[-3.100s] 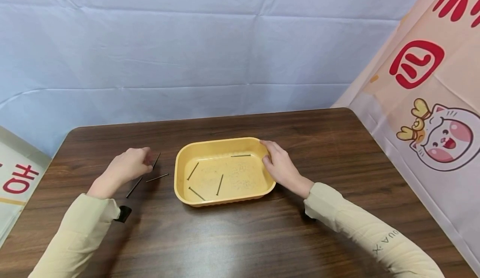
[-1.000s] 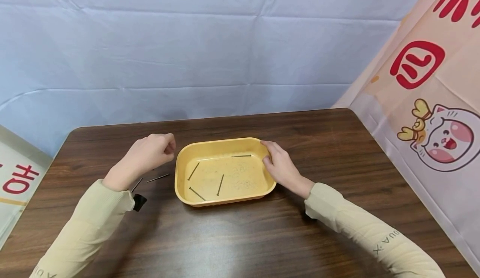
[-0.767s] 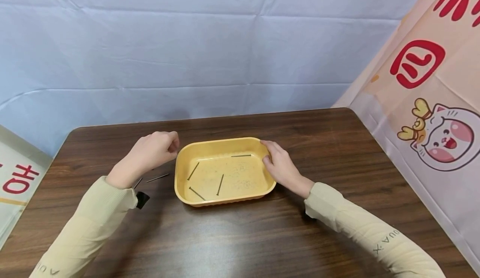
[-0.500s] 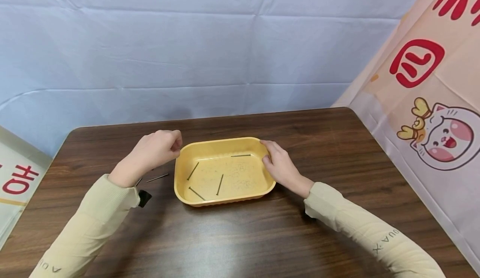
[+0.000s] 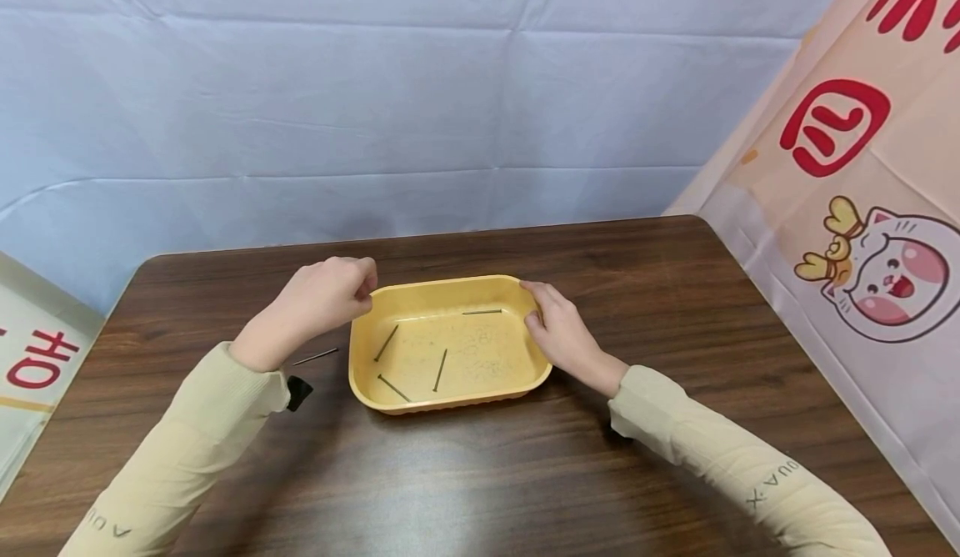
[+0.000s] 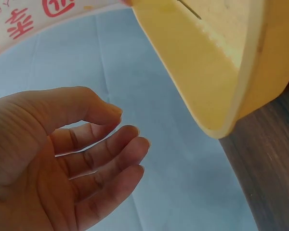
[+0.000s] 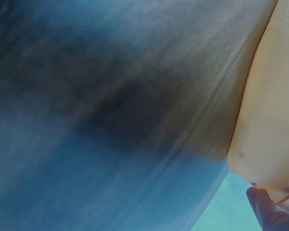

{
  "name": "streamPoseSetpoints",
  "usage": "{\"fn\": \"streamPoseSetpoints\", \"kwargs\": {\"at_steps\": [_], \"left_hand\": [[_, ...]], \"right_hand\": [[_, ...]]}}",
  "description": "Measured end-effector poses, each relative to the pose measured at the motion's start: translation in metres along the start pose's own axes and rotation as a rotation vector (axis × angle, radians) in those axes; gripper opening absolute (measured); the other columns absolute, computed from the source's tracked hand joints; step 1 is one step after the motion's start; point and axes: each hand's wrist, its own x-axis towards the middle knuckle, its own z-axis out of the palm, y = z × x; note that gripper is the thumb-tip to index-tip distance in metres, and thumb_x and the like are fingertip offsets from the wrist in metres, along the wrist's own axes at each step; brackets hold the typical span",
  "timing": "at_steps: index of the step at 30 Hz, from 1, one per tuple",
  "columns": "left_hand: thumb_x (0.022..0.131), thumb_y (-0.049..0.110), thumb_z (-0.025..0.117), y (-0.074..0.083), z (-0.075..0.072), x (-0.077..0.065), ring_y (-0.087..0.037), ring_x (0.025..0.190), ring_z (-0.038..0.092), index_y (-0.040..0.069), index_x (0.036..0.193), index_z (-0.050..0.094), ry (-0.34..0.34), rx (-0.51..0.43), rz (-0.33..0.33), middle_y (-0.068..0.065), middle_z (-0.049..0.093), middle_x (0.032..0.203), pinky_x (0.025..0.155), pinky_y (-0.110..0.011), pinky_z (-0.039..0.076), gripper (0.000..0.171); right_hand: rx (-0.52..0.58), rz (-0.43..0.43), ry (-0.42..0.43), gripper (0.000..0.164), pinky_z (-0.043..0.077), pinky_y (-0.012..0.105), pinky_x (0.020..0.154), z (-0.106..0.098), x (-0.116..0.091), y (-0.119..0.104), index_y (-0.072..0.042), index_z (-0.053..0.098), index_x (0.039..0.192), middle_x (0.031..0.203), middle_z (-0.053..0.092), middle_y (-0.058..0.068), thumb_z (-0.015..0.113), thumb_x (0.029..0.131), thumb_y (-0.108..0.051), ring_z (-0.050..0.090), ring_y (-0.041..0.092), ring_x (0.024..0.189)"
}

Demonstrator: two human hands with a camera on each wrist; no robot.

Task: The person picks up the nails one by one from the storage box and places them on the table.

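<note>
A shallow yellow tray (image 5: 427, 290) sits on the table with several long dark nails (image 5: 440, 370) lying in it. My right hand (image 5: 562, 332) grips its right end, thumb over the rim; the right wrist view catches only a few fingertips (image 7: 262, 204) at the tray's edge. Over the far left corner hovers my left hand (image 5: 322, 303), overlapping the rim in the head view. Its fingers (image 6: 111, 161) are loosely curled in the left wrist view, thumb close to the index finger, and no object shows between them. Left of the tray another nail (image 5: 316, 357) lies on the table.
The brown wood-grain table (image 5: 450, 482) has rounded far corners. A pale blue cloth (image 5: 390, 123) hangs behind it. On the right stands a printed banner (image 5: 847, 207) with red characters and a cartoon cat.
My left hand has moved right, from beside the loose nails to the tray's far left corner. Its forearm now hides one loose nail. The right hand and tray have stayed put.
</note>
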Motion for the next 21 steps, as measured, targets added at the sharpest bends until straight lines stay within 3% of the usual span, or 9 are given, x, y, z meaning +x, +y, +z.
{"fn": "streamPoseSetpoints", "kwargs": {"at_steps": [21], "left_hand": [[0.077,0.006,0.057,0.024,-0.004,0.012,-0.015,0.059,0.05,0.008,0.086,0.058,-0.009,0.037,0.052,0.001,0.058,0.076,0.049,-0.03,0.039,0.009]], "right_hand": [[0.003,0.02,-0.015,0.044,0.046,0.039,0.079,0.0,0.0,-0.001,0.001,0.046,0.128,0.124,0.05,0.018,0.046,0.085,0.002,0.053,0.027,0.105]]}}
